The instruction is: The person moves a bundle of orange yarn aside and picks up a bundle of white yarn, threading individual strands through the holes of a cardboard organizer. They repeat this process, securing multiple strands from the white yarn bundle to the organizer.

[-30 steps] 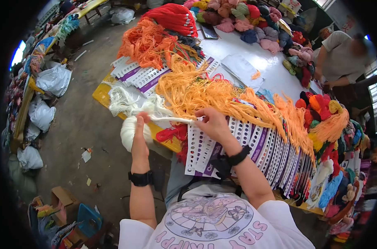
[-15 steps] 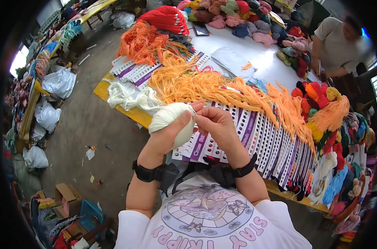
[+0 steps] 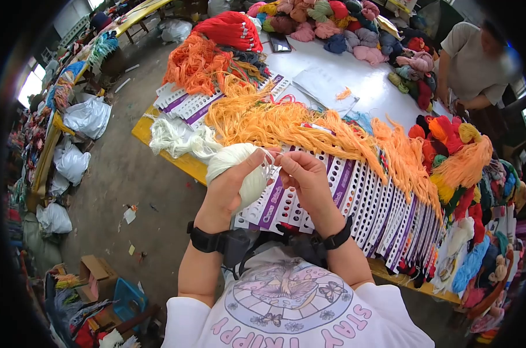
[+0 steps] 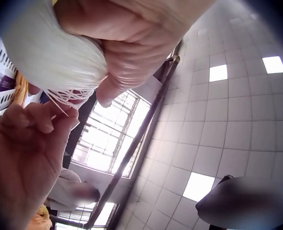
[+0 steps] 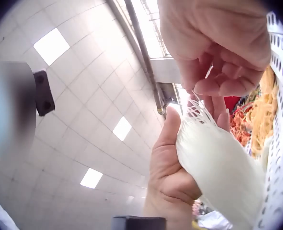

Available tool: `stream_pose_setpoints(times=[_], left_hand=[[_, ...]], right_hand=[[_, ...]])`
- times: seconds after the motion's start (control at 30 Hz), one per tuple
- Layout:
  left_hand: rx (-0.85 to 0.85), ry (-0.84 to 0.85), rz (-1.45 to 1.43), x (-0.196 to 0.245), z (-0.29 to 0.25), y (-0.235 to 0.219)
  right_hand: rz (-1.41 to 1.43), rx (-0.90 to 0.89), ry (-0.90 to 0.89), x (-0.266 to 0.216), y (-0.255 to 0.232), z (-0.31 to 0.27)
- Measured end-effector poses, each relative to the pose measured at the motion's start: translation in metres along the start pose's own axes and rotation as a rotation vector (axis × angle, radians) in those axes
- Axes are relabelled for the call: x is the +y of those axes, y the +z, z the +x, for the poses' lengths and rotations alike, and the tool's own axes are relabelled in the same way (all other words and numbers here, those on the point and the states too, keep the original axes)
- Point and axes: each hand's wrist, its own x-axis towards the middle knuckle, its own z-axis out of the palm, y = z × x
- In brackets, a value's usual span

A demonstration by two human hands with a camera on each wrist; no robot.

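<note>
My left hand grips a thick skein of white thread near its end, thumb on top, over the front edge of the table. At that end the strands spread into thin loops, seen close in the left wrist view as white loops. My right hand pinches one of these strands between thumb and fingertips, right beside the left thumb. In the right wrist view the skein hangs down from the left hand, with the right hand above its looped end.
Punched white and purple thread cards line the table's front, with orange thread draped over them. More white thread lies at the left corner. Yarn skeins are heaped at the back. Another person stands far right.
The left hand has brought the white skein up and rightward to the right hand. The right hand no longer holds the stretched strand end; it now picks at the skein's looped end.
</note>
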Motion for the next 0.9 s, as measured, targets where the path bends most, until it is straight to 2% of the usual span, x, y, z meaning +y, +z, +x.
stream_pose_setpoints(times=[0.17, 0.3, 0.5, 0.7, 0.9], left_hand=[[0.055, -0.025, 0.013, 0.002, 0.007, 0.001], [0.032, -0.019, 0.01, -0.003, 0.01, -0.004], [0.042, 0.01, -0.038, 0.0, 0.012, -0.002], [0.061, -0.006, -0.027, -0.007, 0.017, -0.006], [0.058, -0.029, -0.058, -0.006, 0.019, -0.009]], right_hand=[[-0.328, 0.072, -0.041, -0.003, 0.003, 0.001], [-0.247, 0.097, -0.108, 0.001, 0.008, 0.002], [-0.217, 0.111, -0.077, -0.002, 0.006, 0.003], [-0.237, 0.059, -0.148, 0.002, 0.005, 0.004], [-0.131, 0.09, -0.019, 0.007, -0.001, 0.005]])
